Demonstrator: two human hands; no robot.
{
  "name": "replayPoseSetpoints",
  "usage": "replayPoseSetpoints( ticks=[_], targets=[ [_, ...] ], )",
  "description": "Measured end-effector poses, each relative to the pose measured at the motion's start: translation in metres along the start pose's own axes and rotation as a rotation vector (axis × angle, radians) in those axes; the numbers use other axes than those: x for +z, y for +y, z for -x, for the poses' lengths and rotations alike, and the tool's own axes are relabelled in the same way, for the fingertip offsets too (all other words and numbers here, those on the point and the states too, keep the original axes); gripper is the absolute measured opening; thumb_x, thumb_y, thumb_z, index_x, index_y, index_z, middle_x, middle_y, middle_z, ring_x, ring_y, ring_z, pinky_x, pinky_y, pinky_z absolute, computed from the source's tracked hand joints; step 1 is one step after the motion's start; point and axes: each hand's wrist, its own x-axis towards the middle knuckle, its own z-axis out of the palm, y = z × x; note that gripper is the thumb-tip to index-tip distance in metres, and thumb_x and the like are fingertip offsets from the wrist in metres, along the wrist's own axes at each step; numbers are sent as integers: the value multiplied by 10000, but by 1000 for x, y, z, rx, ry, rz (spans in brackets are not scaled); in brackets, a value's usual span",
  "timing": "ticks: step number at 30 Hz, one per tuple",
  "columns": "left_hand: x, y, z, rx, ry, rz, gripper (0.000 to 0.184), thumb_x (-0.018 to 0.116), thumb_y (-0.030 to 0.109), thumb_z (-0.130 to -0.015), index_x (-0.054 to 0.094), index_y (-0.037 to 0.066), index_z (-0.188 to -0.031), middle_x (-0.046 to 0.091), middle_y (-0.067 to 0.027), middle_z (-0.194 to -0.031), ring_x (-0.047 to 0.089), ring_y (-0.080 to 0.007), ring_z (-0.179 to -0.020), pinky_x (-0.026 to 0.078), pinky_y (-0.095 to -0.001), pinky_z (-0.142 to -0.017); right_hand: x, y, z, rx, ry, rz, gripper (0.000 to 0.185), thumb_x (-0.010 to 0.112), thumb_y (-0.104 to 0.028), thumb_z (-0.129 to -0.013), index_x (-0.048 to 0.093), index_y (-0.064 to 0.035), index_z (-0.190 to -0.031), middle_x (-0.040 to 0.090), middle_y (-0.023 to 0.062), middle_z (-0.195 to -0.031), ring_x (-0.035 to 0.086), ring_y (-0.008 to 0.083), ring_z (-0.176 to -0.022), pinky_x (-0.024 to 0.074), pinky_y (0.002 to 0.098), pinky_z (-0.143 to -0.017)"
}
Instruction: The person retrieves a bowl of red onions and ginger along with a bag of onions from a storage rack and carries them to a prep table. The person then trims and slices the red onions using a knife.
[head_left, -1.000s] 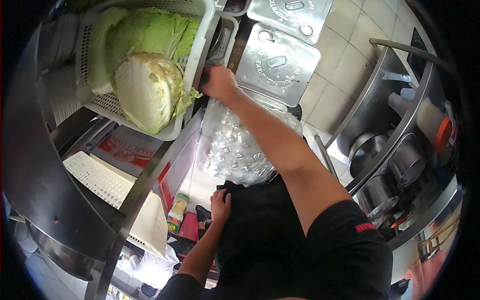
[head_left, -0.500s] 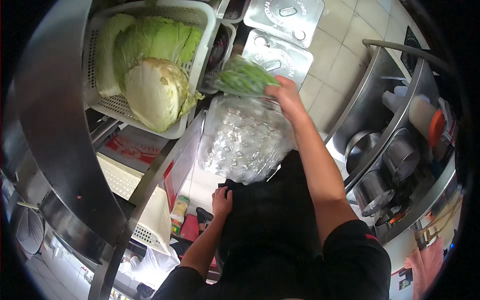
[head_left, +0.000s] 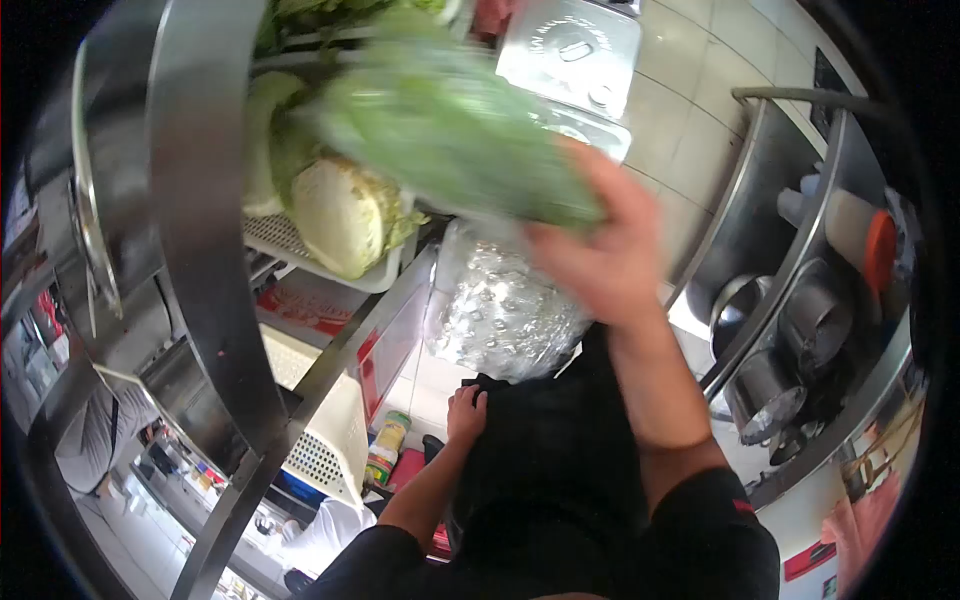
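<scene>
My right hand (head_left: 610,240) grips a clear plastic bag of green vegetables (head_left: 450,120), raised close to the camera. Motion smears the bag, so I cannot tell the kind of vegetable. Behind it, partly covered, are a halved cabbage (head_left: 345,215) and leafy greens in a white perforated basket (head_left: 385,270). Below my right hand lies a crinkled clear plastic bag (head_left: 505,315), its contents unclear. My left hand (head_left: 467,412) is low at the edge of the black apron (head_left: 550,440), fingers curled on the cloth.
Metal container lids (head_left: 570,50) are at the top, beside the tiled floor. Steel pots (head_left: 765,395) stand on the right shelf. A curved steel frame (head_left: 205,200) runs down the left. Another person in white (head_left: 325,535) is at the lower left, near a cream perforated basket (head_left: 335,440).
My right hand has lifted the bag of green vegetables up toward the camera and leftward, over the cabbage basket. The view has shifted a little. My left hand stays at the apron.
</scene>
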Motion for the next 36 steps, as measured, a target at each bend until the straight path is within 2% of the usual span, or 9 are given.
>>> replayPoseSetpoints(
  ticks=[3,8,10,12,14,16,20,28,36],
  targets=[
    [6,-6,0,10,-5,3,366,567,334,-949,632,73,-1197,598,-149,-1211,520,-363,-1161,431,-450,-1004,72,43,-37,-297,-142,101,331,743,-126,-740,620,-2,-1022,664,215,-1149,667,313,-1010,531,403,-900],
    [16,-17,1,-10,41,35,360,577,327,-945,635,70,-1191,599,-148,-1206,526,-360,-1146,430,-448,-1000,62,88,-71,147,90,-418,367,757,-259,-795,621,-9,-1026,695,173,-923,669,247,-831,541,364,-771],
    [11,-13,4,-29,57,70,348,590,316,-941,638,70,-1181,602,-144,-1202,531,-358,-1136,435,-448,-990,51,148,-126,90,431,-11,281,707,-231,-847,611,-2,-980,667,100,-817,616,155,-668,506,305,-621],
    [9,-12,6,-55,53,65,343,596,311,-938,639,70,-1178,603,-142,-1201,533,-359,-1134,440,-448,-985,48,172,-169,244,282,-85,929,826,-343,-759,352,92,-1430,656,92,-928,624,157,-804,525,281,-715],
    [11,-15,9,-69,71,71,338,600,305,-935,640,70,-1175,603,-140,-1201,535,-360,-1130,442,-448,-981,63,226,-231,-145,331,26,643,713,-195,-857,407,-144,-1420,633,212,-1164,645,272,-1030,509,459,-920],
    [14,-14,7,-35,93,90,335,604,300,-932,640,69,-1173,605,-139,-1201,537,-359,-1126,443,-450,-979,53,253,-284,160,105,-330,202,592,-110,-890,541,-19,-1064,606,117,-673,564,265,-510,452,419,-447],
    [14,-3,3,-64,108,111,332,602,295,-931,642,68,-1171,608,-140,-1199,535,-360,-1134,440,-449,-984,26,276,-323,330,143,-342,165,475,-52,-910,588,-39,-790,558,86,-590,498,210,-432,410,392,-405],
    [15,-3,8,-90,63,76,339,591,303,-930,656,60,-1158,613,-143,-1198,535,-360,-1140,437,-448,-988,-70,272,-109,280,-44,581,224,484,-151,-920,657,-15,-882,668,150,-775,644,257,-726,500,405,-678],
    [15,13,3,-38,36,49,330,594,314,-931,658,74,-1148,616,-145,-1163,541,-365,-1109,439,-451,-982,-12,255,20,201,-194,591,194,538,-138,-863,703,-73,-942,703,180,-860,680,372,-820,543,460,-764]
  ],
)
